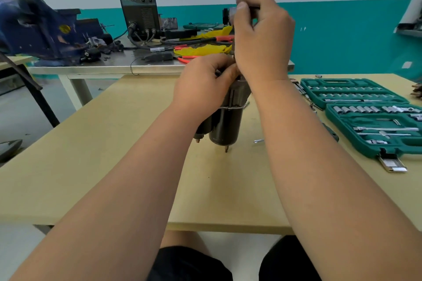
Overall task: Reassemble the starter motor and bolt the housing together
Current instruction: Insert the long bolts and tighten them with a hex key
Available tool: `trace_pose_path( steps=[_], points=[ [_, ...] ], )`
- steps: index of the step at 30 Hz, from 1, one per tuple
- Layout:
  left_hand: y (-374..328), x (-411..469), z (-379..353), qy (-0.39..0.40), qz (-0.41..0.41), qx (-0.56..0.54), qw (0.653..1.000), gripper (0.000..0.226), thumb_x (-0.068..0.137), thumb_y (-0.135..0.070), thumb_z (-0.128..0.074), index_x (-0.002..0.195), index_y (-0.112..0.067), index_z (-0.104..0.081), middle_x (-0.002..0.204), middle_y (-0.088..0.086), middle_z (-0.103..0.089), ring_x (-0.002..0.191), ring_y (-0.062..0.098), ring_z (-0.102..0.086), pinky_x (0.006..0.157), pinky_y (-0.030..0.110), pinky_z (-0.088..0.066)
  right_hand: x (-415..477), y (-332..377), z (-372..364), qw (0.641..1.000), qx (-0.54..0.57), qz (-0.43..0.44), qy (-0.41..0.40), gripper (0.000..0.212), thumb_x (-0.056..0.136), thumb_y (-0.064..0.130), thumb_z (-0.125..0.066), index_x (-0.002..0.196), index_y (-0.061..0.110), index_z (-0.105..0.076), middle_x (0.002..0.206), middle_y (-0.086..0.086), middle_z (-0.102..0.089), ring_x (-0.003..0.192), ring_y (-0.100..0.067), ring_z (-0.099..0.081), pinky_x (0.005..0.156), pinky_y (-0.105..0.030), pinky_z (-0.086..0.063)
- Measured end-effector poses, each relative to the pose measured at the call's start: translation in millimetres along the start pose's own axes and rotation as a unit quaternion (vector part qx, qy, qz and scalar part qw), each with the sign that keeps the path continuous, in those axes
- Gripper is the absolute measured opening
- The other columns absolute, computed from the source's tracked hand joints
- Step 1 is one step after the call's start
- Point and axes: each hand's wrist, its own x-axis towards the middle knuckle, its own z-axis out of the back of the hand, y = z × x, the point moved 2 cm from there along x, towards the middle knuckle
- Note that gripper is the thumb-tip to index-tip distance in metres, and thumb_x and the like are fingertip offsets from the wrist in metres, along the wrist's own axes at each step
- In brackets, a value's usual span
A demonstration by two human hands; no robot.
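The dark cylindrical metal starter motor [226,125] stood on end at the middle of the pale wooden counter [114,155], its small studs pointing down at the surface. The left grip [201,84] was curled round its upper end, fingers pinching where a thin shaft met the housing. Above it, the right grip [262,36] was clenched on a dark-handled driving tool with a silvery head [233,12]; its exact type could not be told.

This looked like running a long housing bolt down. To do it well, the tool probably needed to be kept straight in line with the bolt, turned lightly until the thread caught, then tightened. The motor seemed poorly balanced on its studs, so the left grip likely had to hold it firmly. A small silvery fastener [258,141] lay just right of the motor; the open teal plastic socket case [374,150] sat far right.
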Motion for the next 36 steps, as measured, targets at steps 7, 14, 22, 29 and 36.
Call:
trace_pose_path(
  steps=[7, 14, 22, 29, 36],
  points=[
    [8, 8, 7, 0.084, -0.028, -0.026, 0.996, 0.021, 0.098, -0.026, -0.054, 0.098, -0.016, -0.073, 0.083, -0.007, -0.067, 0.079, 0.007, -0.057, 0.07, 0.025, -0.044, 21, -18, 13, 0.789, 0.422, -0.168, 0.414, 0.036, 0.1, 0.034, -0.028, 0.111, 0.015, -0.058, 0.085, -0.004, -0.062, 0.05, -0.013, -0.04, 0.045, -0.024, -0.034],
    [13, 10, 4, 0.103, -0.04, -0.048, 0.993, 0.014, 0.094, -0.031, -0.06, 0.089, -0.022, -0.069, 0.076, -0.008, -0.063, 0.071, 0.004, -0.055, 0.065, 0.026, -0.044, 28, -30, 8, 0.643, 0.546, -0.258, 0.471, 0.027, 0.072, 0.036, -0.062, 0.087, 0.014, -0.065, 0.072, 0.001, -0.063, 0.041, -0.006, -0.047, 0.042, -0.018, -0.038],
    [12, 9, 6, 0.108, -0.021, -0.058, 0.992, 0.024, 0.072, -0.036, -0.081, 0.074, -0.034, -0.057, 0.09, 0.002, -0.067, 0.083, 0.019, -0.06, 0.074, 0.036, -0.05, 26, -31, 3, 0.605, 0.583, -0.265, 0.473, 0.027, 0.063, 0.035, -0.073, 0.081, 0.014, -0.069, 0.071, 0.0, -0.066, 0.041, -0.004, -0.051, 0.043, -0.018, -0.041],
    [15, 11, 9, 0.1, -0.018, -0.094, 0.99, 0.024, 0.073, -0.03, -0.082, 0.085, -0.014, -0.07, 0.084, 0.007, -0.066, 0.082, 0.026, -0.059, 0.075, 0.047, -0.05, 19, -36, 3, 0.535, 0.6, -0.268, 0.531, 0.029, 0.068, 0.03, -0.08, 0.091, 0.013, -0.073, 0.079, -0.001, -0.066, 0.05, -0.004, -0.056, 0.053, -0.021, -0.051],
    [13, 12, 9, 0.113, -0.008, -0.089, 0.99, 0.019, 0.073, -0.034, -0.081, 0.081, -0.024, -0.067, 0.084, 0.005, -0.066, 0.081, 0.024, -0.06, 0.076, 0.047, -0.053, 24, -32, 1, 0.547, 0.59, -0.281, 0.524, 0.03, 0.067, 0.032, -0.079, 0.089, 0.013, -0.071, 0.075, 0.0, -0.062, 0.044, -0.004, -0.051, 0.051, -0.023, -0.051]
  ],
)
